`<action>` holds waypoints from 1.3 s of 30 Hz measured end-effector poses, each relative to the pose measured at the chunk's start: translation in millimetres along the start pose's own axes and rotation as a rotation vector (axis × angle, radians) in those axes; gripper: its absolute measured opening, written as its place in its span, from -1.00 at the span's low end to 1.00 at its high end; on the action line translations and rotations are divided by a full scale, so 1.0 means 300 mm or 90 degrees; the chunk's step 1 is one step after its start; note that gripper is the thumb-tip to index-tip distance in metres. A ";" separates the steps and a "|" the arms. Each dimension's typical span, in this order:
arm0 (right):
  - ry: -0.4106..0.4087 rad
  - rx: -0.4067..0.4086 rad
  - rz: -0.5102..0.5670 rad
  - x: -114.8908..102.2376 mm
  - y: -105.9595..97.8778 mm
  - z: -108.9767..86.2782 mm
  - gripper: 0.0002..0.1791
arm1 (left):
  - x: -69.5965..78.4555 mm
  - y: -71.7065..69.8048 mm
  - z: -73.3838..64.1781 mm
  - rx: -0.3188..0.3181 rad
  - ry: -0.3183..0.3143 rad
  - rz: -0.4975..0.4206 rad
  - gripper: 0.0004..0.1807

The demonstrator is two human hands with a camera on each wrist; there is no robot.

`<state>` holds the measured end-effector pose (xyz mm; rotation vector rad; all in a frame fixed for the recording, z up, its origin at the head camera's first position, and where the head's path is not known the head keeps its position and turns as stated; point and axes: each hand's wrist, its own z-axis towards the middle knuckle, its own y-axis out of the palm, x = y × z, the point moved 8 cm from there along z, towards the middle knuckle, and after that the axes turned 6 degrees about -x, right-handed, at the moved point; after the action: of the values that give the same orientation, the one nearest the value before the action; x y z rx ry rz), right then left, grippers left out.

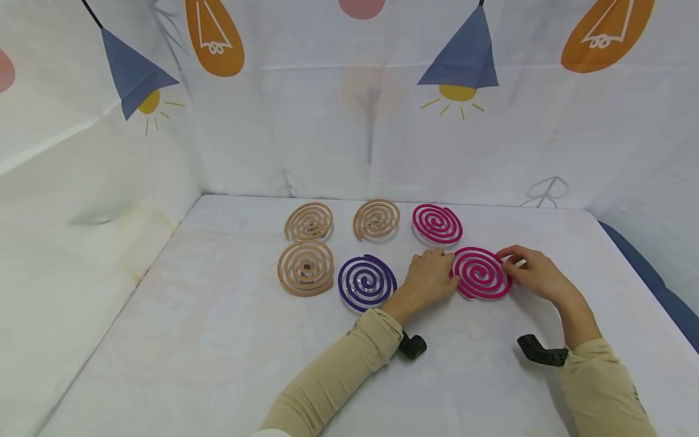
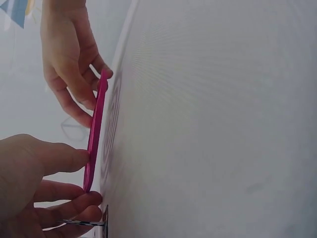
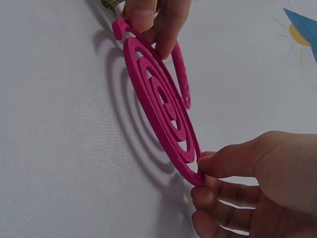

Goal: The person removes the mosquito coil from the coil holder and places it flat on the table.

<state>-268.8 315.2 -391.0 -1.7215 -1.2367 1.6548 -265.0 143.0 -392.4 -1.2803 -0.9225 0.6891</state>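
Both hands pinch opposite edges of a pink mosquito coil (image 1: 480, 274). My left hand (image 1: 431, 276) grips its left edge, thumb on top and fingertips under the rim. On the other side my right hand (image 1: 532, 270) holds the right edge between thumb and fingers. In the right wrist view the coil (image 3: 136, 69) is tilted just above the white table, its shadow beneath. Left of my left hand lies a purple coil (image 1: 367, 282), partly covered by the wrist. Behind the held coil sits another pink coil (image 1: 437, 223).
Three tan coils, the back left one (image 1: 308, 220), the back middle one (image 1: 377, 218) and the front left one (image 1: 304, 269), lie on the white table (image 1: 218, 340). A small metal stand (image 2: 105, 223) shows by my left fingertips. A printed cloth (image 1: 306, 133) hangs behind.
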 end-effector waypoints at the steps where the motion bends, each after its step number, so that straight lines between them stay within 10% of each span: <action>1: 0.000 -0.001 0.001 0.000 0.001 0.000 -0.65 | -0.001 0.002 0.000 -0.005 -0.001 0.000 -0.75; 39: 0.001 -0.002 -0.030 0.009 0.029 0.016 -0.69 | 0.016 0.006 -0.028 -0.049 0.002 -0.034 -0.74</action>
<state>-271.2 311.8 -400.4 -1.6812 -1.2698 1.6249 -255.3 143.3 -393.7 -1.3202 -0.9850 0.6145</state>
